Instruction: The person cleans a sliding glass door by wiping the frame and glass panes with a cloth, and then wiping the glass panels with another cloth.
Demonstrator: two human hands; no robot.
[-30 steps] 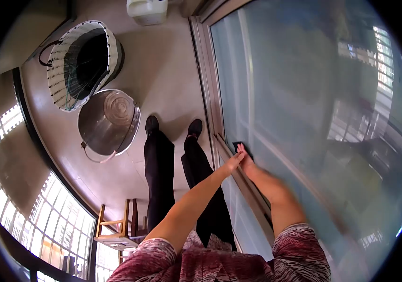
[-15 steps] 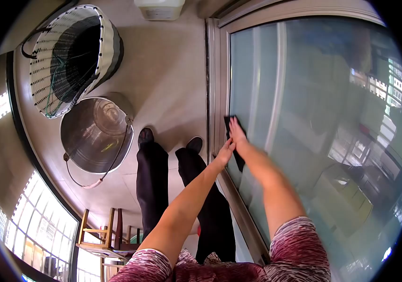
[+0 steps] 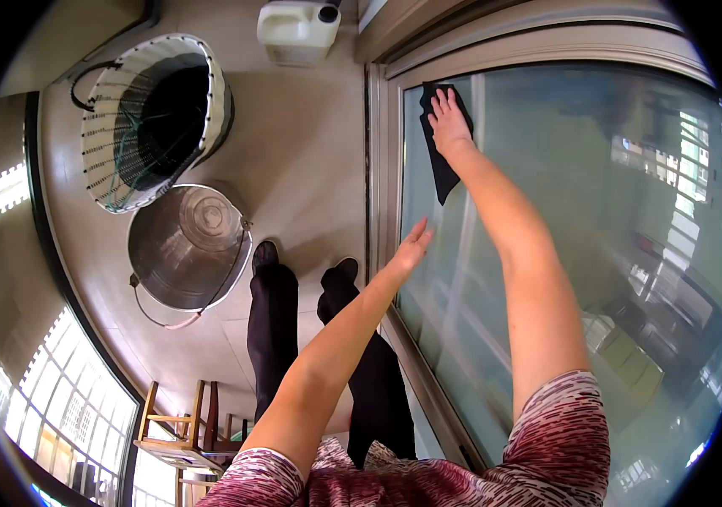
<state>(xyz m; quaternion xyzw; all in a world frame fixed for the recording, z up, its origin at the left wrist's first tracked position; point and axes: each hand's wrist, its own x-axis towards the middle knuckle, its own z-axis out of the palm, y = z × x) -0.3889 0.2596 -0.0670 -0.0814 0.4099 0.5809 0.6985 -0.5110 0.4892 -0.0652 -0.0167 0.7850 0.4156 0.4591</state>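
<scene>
My right hand [image 3: 451, 125] holds a black cloth [image 3: 441, 169] pressed against the glass door panel [image 3: 547, 228], near the upper left corner of the pane. Its fingers are stretched out over the cloth, and the cloth's lower end hangs to a point. My left hand [image 3: 414, 245] is lower down, by the pane's left edge. Its fingers are partly spread with nothing in them; whether it touches the glass I cannot tell. Along the pane runs a beige metal frame [image 3: 384, 186].
On the floor to the left stand a metal bucket [image 3: 162, 262] with a wire handle and a black-and-white woven basket [image 3: 217, 97]. A pale plastic jug [image 3: 297, 34] is beyond them. Wooden chairs [image 3: 177, 452] are at the lower left. Reflections cover the glass.
My right hand has slid the black cloth up the glass, away from me. My left hand has parted from it and stays lower. The view has shifted slightly.
</scene>
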